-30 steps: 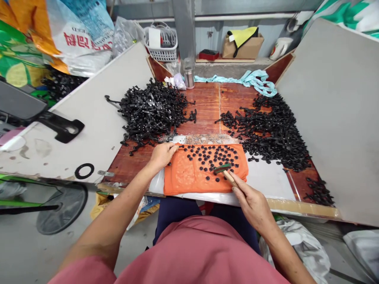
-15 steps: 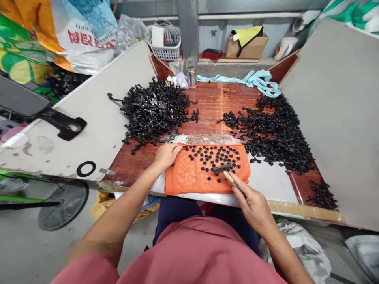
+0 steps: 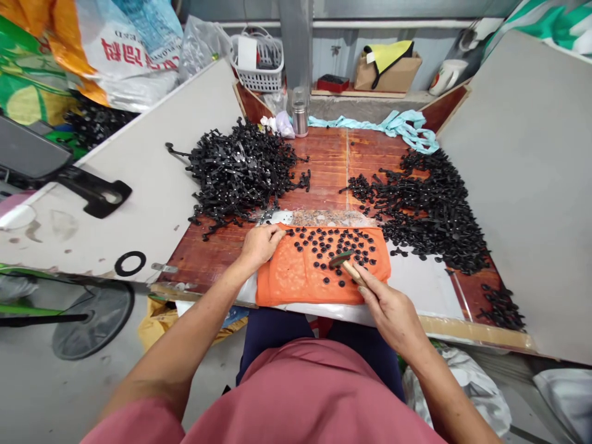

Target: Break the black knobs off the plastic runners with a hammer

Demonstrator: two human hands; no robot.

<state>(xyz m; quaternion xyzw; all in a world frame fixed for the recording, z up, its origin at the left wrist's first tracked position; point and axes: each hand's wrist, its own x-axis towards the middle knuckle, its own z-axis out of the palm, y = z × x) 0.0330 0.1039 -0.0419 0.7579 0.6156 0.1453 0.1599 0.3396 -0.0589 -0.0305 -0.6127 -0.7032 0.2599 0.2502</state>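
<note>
An orange cloth (image 3: 296,277) lies at the near edge of the wooden table (image 3: 324,166), dotted with several small black round parts (image 3: 335,243). My left hand (image 3: 259,245) rests curled on the cloth's upper left corner, pinching a small part I cannot make out. My right hand (image 3: 391,311) grips the wooden handle of a small hammer (image 3: 345,263), whose dark head hovers just over the round parts.
Two heaps of black plastic pieces flank the cloth, a left heap (image 3: 240,169) and a right heap (image 3: 425,203). Grey boards (image 3: 522,172) lean on both sides. A metal flask (image 3: 300,114), white basket (image 3: 257,58) and teal rag (image 3: 398,126) sit at the back.
The hammer head has lifted slightly and shifted a little left over the parts. My left hand stays on the cloth's corner.
</note>
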